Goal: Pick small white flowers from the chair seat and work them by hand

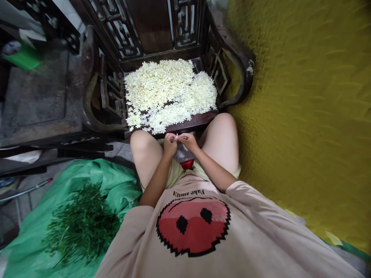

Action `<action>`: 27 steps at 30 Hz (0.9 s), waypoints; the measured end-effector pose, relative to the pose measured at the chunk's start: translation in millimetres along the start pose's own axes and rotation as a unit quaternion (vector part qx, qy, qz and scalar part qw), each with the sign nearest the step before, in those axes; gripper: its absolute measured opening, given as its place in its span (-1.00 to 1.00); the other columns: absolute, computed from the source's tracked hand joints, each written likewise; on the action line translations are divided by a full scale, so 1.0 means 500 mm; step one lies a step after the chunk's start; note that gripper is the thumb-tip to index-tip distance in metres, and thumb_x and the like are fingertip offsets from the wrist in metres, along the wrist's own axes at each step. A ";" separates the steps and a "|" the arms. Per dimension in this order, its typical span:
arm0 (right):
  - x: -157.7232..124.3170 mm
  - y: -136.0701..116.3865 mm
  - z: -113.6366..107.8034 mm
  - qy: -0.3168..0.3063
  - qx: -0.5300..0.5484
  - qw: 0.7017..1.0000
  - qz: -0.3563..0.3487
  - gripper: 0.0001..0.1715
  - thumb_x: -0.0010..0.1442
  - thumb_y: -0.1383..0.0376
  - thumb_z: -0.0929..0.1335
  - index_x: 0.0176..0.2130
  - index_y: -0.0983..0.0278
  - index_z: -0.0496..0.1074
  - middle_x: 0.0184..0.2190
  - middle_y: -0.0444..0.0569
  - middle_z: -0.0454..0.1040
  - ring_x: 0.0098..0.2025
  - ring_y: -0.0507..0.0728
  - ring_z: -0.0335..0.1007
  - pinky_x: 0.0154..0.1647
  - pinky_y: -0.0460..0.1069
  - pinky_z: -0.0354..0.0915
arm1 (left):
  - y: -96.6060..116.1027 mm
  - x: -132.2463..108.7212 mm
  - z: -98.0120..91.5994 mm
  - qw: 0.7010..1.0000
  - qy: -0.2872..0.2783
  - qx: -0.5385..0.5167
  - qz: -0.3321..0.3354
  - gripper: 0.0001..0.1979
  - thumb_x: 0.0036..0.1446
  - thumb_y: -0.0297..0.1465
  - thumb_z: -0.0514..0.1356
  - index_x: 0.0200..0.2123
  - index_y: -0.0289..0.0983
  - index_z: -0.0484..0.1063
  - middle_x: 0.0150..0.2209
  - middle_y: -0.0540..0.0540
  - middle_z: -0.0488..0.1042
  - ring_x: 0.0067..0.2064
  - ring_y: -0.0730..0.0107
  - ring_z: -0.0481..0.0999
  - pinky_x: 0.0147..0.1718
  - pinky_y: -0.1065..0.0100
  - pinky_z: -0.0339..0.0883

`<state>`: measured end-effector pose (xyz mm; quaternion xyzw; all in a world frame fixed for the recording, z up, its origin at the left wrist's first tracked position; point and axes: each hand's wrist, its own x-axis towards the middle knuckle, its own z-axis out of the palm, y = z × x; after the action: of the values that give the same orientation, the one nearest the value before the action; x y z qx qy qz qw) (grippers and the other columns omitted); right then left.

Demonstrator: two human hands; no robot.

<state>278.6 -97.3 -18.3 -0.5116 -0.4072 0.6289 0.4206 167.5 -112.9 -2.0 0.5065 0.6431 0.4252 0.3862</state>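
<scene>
My left hand [170,144] and my right hand [188,141] meet between my knees, just in front of the chair seat's edge. Fingers on both sides are pinched together. Between the fingertips shows a small white flower [176,136], which both hands seem to grip; its details are too small to make out. Beyond the hands, a thick layer of loose white and cream flowers [162,85] covers much of the dark wooden chair's seat [199,117]. A narrow gap runs through the layer.
Carved armrests [246,73] flank the seat. At right rises a yellow textured surface [304,96]. To my lower left, a green woven sack [116,173] bears a heap of thin green stems [84,224]. A green container [23,56] stands on a wooden surface [43,96].
</scene>
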 end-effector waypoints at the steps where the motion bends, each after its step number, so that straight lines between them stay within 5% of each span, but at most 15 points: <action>1: -0.001 0.000 0.000 0.000 -0.004 1.000 -0.004 -0.77 -0.24 0.17 0.43 -0.58 0.29 0.43 -0.56 -0.07 0.48 -0.44 0.06 0.38 -0.33 -0.04 0.27 | 0.001 -0.001 0.000 1.000 0.003 0.006 0.004 -0.88 -0.09 -0.54 0.07 -0.58 -0.24 0.21 -0.43 -0.03 0.26 -0.38 0.42 0.27 -0.35 0.36 0.17; 27: -0.015 -0.015 0.007 0.023 -0.059 0.997 -0.046 -0.81 -0.18 0.22 0.37 -0.57 0.33 0.44 -0.53 -0.06 0.49 -0.46 0.03 0.34 -0.41 -0.08 0.24 | 0.011 -0.020 0.023 0.980 0.050 0.171 0.091 -0.80 -0.08 -0.61 -0.01 -0.49 -0.20 0.04 -0.36 -0.09 0.19 -0.27 0.28 0.27 -0.23 0.27 0.17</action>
<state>277.1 -102.1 -8.5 -0.5305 -0.4573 0.5719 0.4271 181.8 -120.2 -0.3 0.5997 0.6758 0.3674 0.2207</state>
